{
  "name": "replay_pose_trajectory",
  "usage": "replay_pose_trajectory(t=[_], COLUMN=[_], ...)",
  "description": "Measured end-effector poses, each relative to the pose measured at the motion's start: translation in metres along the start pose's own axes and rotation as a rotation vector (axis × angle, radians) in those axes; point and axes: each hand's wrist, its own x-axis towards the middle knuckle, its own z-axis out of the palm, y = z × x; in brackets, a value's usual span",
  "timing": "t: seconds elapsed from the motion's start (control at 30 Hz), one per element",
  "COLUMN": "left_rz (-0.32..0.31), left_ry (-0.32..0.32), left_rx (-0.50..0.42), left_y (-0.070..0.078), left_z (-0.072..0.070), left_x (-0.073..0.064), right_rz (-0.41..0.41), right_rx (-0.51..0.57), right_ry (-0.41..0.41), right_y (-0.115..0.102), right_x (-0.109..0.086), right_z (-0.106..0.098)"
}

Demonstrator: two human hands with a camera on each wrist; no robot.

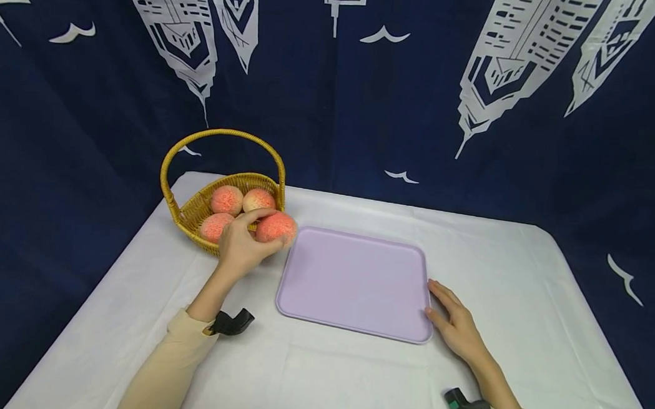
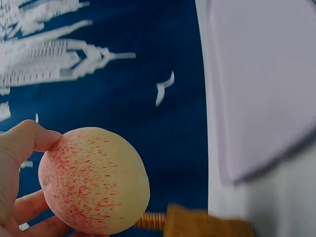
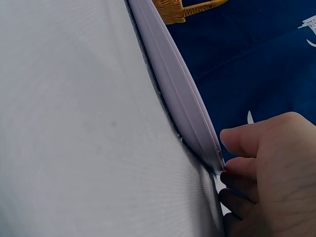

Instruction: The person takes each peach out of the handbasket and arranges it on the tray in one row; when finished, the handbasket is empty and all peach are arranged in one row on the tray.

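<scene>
Grasping one peach point(image 1: 276, 227), the left grip point(image 1: 241, 247) has thumb and fingers curled round opposite sides of the fruit. Left wrist view: skin pale yellow, streaked red on the palm side. Held peach sits at the right side of the yellow wicker basket point(image 1: 194, 212); overlap in the head view, contact with the rim cannot be told. Three other peaches point(image 1: 227, 199) lie inside the basket, just beyond and to the left of the left grip; arched handle upright.

Lilac tray point(image 1: 356, 284) flat on the white-covered table point(image 1: 350, 384), between the two grips, nothing on it. Right grip point(image 1: 462, 330): relaxed, not grasping, fingertips at the tray's right rim. Black wrist device point(image 1: 232, 322) behind each grip, at the cuff of a beige sleeve point(image 1: 168, 364). Beyond both grips: navy cloth point(image 1: 333, 117) printed with white buildings and birds.
</scene>
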Motion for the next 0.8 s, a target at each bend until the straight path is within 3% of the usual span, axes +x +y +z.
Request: replay_pose_trajectory(t=[0.2,0.47,0.63,0.8], left_rz=[0.033,0.095,0.09,0.083], left_ry=[-0.109,-0.241,-0.347,-0.408], left_rx=[-0.03,-0.006,0.026,0.056], left_y=[0.026,0.052,0.063,0.074], left_z=[0.026,0.087,0.121,0.15], left_x=[-0.005,-0.01,-0.017,-0.023], right_rz=[-0.038,-0.019,-0.017,-0.007], right_rx=[0.004,0.005,0.001,-0.012], right_ry=[0.011,0.001,0.001,0.004], right_y=[-0.002,-0.004,-0.002,-0.001], right_x=[0.004,0.004,0.002,0.001], right_z=[0.002,0.002,0.002,0.0])
